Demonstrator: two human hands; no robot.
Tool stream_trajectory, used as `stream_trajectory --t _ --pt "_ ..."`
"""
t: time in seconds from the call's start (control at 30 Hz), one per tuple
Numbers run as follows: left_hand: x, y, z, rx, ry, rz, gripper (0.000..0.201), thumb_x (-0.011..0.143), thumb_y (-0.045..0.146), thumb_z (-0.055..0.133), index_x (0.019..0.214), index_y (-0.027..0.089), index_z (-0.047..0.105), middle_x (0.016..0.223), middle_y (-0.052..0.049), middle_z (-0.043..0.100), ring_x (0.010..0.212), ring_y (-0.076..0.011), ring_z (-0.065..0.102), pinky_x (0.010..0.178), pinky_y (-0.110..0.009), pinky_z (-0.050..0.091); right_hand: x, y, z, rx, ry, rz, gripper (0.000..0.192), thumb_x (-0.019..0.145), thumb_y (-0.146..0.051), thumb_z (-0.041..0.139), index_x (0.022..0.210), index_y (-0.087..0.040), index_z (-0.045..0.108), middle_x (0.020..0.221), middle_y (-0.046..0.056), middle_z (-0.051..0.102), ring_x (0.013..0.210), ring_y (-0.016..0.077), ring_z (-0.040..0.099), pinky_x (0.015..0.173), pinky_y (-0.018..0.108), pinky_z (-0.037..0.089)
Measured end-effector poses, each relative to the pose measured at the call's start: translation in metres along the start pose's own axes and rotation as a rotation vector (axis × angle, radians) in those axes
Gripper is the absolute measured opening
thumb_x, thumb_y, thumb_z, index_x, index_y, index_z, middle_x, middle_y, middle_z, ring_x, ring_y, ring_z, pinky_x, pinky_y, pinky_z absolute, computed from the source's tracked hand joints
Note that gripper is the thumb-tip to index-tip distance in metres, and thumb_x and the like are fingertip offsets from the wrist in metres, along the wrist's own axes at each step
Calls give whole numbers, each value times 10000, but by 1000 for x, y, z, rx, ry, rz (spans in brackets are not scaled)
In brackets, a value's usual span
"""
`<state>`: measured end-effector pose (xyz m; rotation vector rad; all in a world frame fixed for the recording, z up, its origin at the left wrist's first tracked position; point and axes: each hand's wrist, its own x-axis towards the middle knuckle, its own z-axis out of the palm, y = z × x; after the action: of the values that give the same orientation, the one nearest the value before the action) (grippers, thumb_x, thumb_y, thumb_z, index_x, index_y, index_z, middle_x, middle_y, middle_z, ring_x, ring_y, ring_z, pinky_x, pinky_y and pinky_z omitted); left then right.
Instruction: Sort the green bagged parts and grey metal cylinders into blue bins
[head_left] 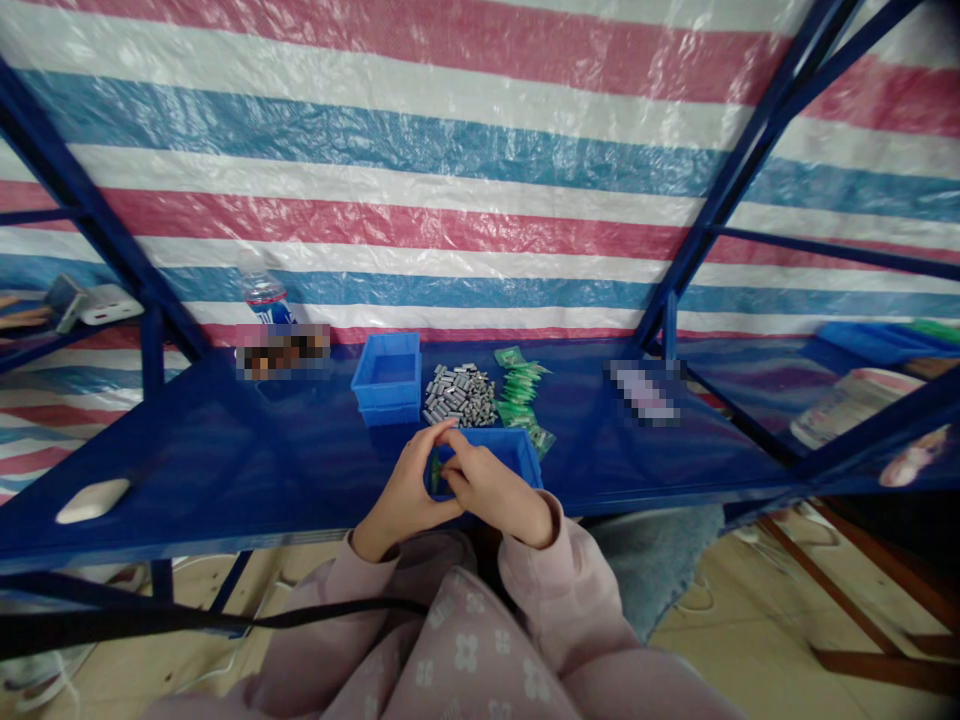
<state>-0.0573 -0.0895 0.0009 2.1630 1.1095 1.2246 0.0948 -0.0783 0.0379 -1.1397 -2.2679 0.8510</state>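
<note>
On the table [225, 470], my left hand [405, 490] and right hand [491, 490] meet over the near bin [525, 450]. The metal pieces [460, 395] lie at twelve o'clock, a second bin [388, 375] at eleven, packets [521, 390] at one.

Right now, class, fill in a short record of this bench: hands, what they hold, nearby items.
left hand: fingers curled round a small green piece
right hand: pinching the same piece, over the near blue bin
far blue bin: behind the hands
grey metal parts: heap on the blue bench
green packets: right of the heap
water bottle: back left
</note>
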Motion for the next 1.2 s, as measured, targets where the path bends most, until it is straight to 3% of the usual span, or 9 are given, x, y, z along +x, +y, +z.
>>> stream_trajectory --t 0.23,0.37,0.5,0.57,0.63,0.7,0.8,1.07,1.2 --pt "-1 -6 1 56 6 -4 787 678 243 729 1383 216 380 1314 -135 506 1189 -298 517 1030 -477 421 -5 2 -4 34 -46 -39 488 832 -27 432 1308 -129 398 886 72 730 809 192 687 685 267 469" --pt "-1 -6 0 25 1 -14 717 763 332 703 1390 208 378 995 -59 580 918 -217 588 911 -421 476 -19 8 -26 201 -22 -126 572 841 -62 424 1384 -201 308 992 43 728 812 153 684 735 273 504" --pt "0 -1 -2 30 11 -10 648 802 344 677 1376 200 412 824 -10 556 866 -204 580 932 -417 454 -40 36 -61 229 381 -10 353 875 -224 485 1226 -202 463 916 42 698 796 169 666 721 289 499" --pt "1 0 -2 33 20 -7 615 813 340 661 1366 201 431 834 -16 568 886 -210 581 957 -428 443 -47 56 -73 82 594 171 286 854 -276 522 1125 -184 533 840 45 666 728 184 631 644 288 471" --pt "1 -1 -1 30 21 -4 567 829 327 636 1350 201 450 865 -32 586 929 -224 581 985 -449 429 -51 77 -78 -104 682 389 266 819 -291 568 1062 -182 578 809 42 636 690 188 600 646 304 461" --pt "1 -2 -1 19 23 -8 507 848 300 603 1327 200 471 890 -47 600 992 -239 577 1020 -472 409 -50 93 -76 -199 595 505 238 763 -316 650 958 -183 624 811 47 613 739 201 600 689 312 469" --pt "1 -4 -1 -3 38 -15 437 870 255 556 1299 202 497 895 -52 613 1059 -245 572 1054 -482 388 -43 104 -67 -206 436 520 244 717 -357 714 870 -177 650 844 53 592 797 202 601 748 310 479" --pt "3 -5 0 -4 34 -9 384 875 216 534 1259 208 523 900 -57 616 1189 -261 525 1084 -500 360 -38 112 -65 -215 382 551 134 715 -281 689 753 -175 616 833 45 590 774 191 593 692 286 458" --pt "4 -5 0 -7 35 -2 363 875 209 532 1239 207 534 887 -57 622 1243 -266 495 1086 -493 358 -36 114 -62 -178 397 562 224 749 -310 664 915 -163 630 846 51 622 793 202 615 686 288 454"
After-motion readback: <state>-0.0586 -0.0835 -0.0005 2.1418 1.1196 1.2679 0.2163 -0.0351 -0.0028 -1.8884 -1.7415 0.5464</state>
